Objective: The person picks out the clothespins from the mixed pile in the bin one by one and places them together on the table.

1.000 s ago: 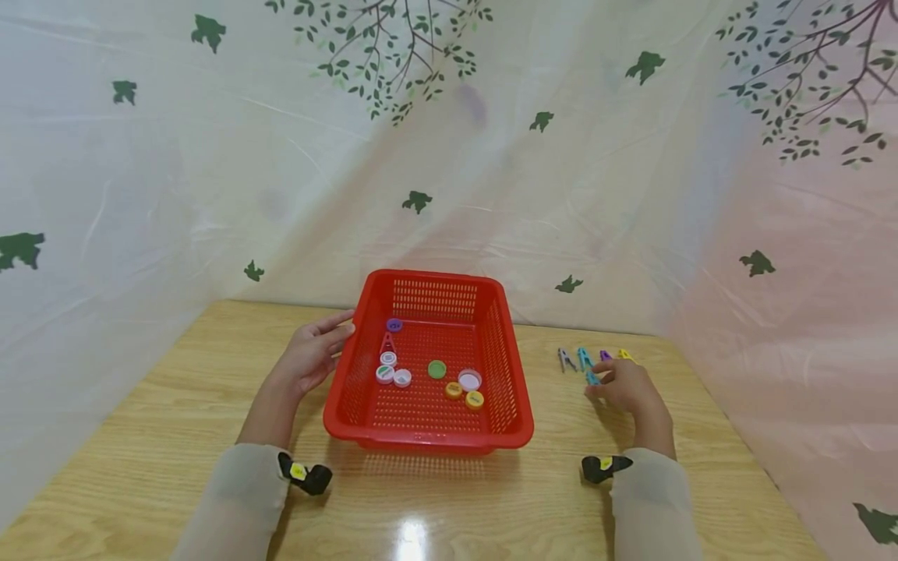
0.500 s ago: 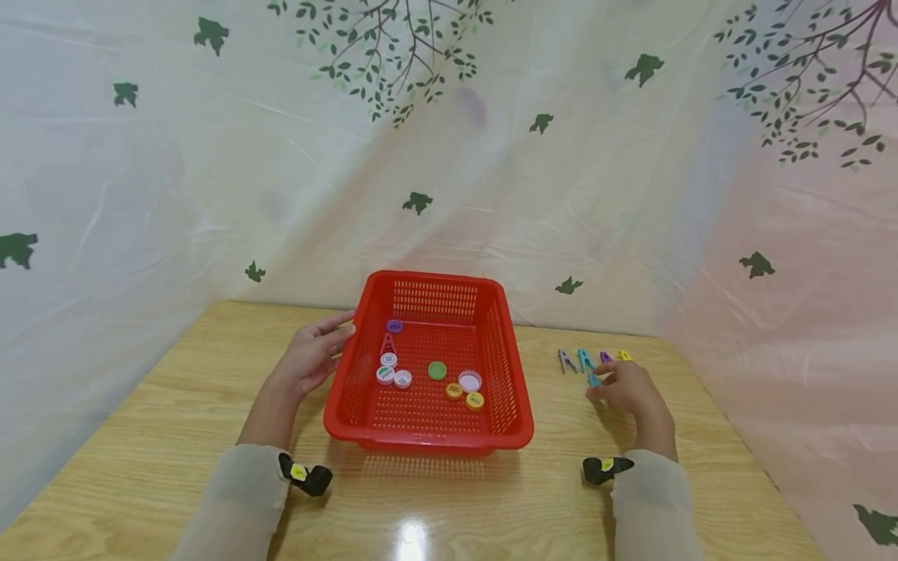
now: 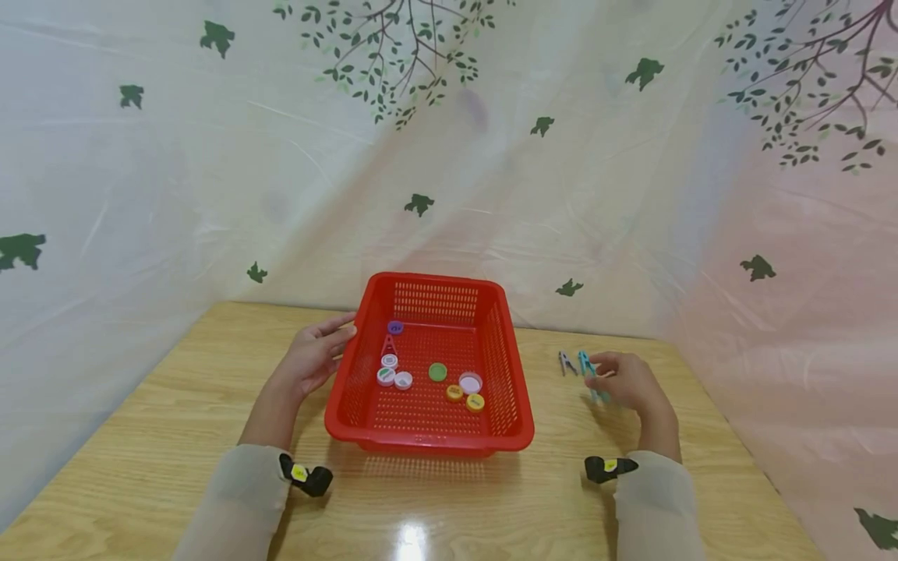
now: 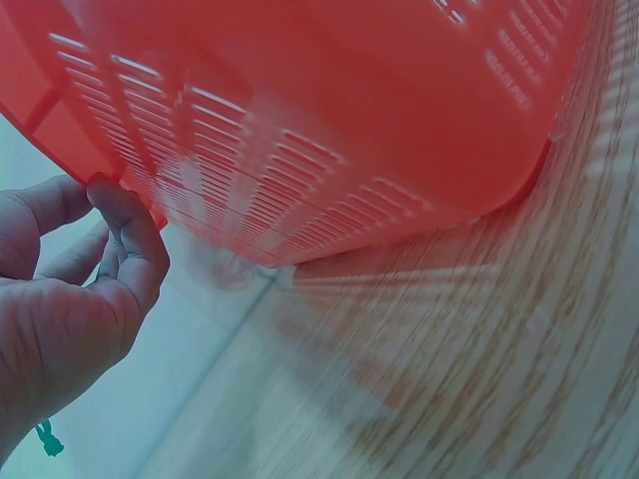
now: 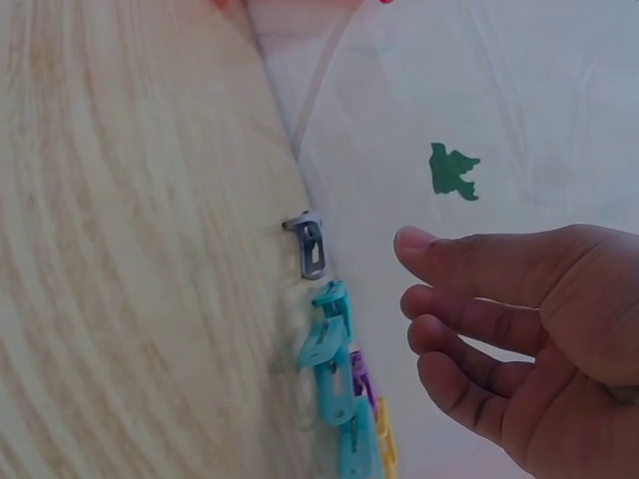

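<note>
My left hand (image 3: 316,354) grips the left rim of a red plastic basket (image 3: 428,441). In the left wrist view, the thumb and fingers pinch the rim. My right hand (image 3: 627,382) hovers at the right over a group of clothespins, its fingers loosely bent. Nothing lies between those fingers in the right wrist view. Beside them are a grey clothespin (image 5: 312,249), several teal clothespins (image 5: 337,384), a purple clothespin (image 5: 360,377) and a yellow clothespin (image 5: 385,439). From the head, the hand hides the purple and yellow ones.
Inside the basket lie a purple cap (image 3: 395,327), a red clothespin (image 3: 389,344), several white caps (image 3: 386,377), a green cap (image 3: 438,372) and two orange caps (image 3: 475,403). A leaf-printed sheet (image 3: 316,195) hangs behind the wooden table (image 3: 449,514).
My right hand has risen slightly and its fingers have shifted toward the back, now covering the purple and yellow clothespins in the head view. The left hand stays on the basket.
</note>
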A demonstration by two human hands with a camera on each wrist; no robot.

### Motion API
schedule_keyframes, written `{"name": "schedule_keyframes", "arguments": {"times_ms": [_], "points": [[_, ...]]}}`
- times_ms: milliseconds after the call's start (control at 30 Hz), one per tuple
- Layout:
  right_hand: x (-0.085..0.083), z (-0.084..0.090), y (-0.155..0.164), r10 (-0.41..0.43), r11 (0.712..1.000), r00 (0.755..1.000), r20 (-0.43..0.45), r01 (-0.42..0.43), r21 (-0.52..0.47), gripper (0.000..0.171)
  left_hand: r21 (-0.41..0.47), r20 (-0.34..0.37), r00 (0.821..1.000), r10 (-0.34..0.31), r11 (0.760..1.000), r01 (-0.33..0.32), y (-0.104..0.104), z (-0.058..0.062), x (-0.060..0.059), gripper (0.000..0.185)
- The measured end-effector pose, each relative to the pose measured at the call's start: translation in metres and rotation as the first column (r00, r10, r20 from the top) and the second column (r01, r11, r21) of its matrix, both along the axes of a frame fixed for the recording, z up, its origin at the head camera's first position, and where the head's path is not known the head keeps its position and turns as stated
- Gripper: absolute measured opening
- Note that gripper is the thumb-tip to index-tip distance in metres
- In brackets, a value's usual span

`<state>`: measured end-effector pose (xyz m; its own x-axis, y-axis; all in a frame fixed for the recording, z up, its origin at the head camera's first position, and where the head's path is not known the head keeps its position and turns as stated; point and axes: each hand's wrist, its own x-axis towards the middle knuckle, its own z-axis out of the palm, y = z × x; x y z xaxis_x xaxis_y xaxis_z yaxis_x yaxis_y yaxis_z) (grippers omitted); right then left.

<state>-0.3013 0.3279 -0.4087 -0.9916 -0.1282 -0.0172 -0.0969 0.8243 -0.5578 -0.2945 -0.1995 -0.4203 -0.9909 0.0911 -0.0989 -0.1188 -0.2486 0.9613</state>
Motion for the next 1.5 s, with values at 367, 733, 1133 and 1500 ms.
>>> {"name": "schedule_keyframes", "arguments": {"times_ms": [367, 733, 1133, 1500], "points": [[0.000, 0.017, -0.014, 0.033, 0.999, 0.997, -0.075, -0.035, -0.017, 0.047, -0.013, 0.007, 1.000, -0.001, 1.000, 0.001, -0.001, -0.001, 0.001, 0.055], [0.002, 0.034, -0.026, 0.055, 0.998, 0.991, -0.121, -0.057, -0.015, 0.047, -0.017, 0.001, 1.000, -0.016, 1.000, 0.016, 0.002, -0.002, -0.002, 0.053], [-0.006, 0.071, -0.053, 0.115, 0.993, 0.982, -0.148, -0.113, 0.027, 0.046, -0.022, 0.009, 1.000, -0.014, 1.000, 0.014, 0.001, -0.001, -0.001, 0.056], [-0.018, 0.100, -0.084, 0.222, 0.973, 0.958, -0.182, -0.206, 0.103, 0.041, -0.011, 0.003, 1.000, -0.029, 1.000, 0.029, -0.001, 0.002, -0.002, 0.057]]}}
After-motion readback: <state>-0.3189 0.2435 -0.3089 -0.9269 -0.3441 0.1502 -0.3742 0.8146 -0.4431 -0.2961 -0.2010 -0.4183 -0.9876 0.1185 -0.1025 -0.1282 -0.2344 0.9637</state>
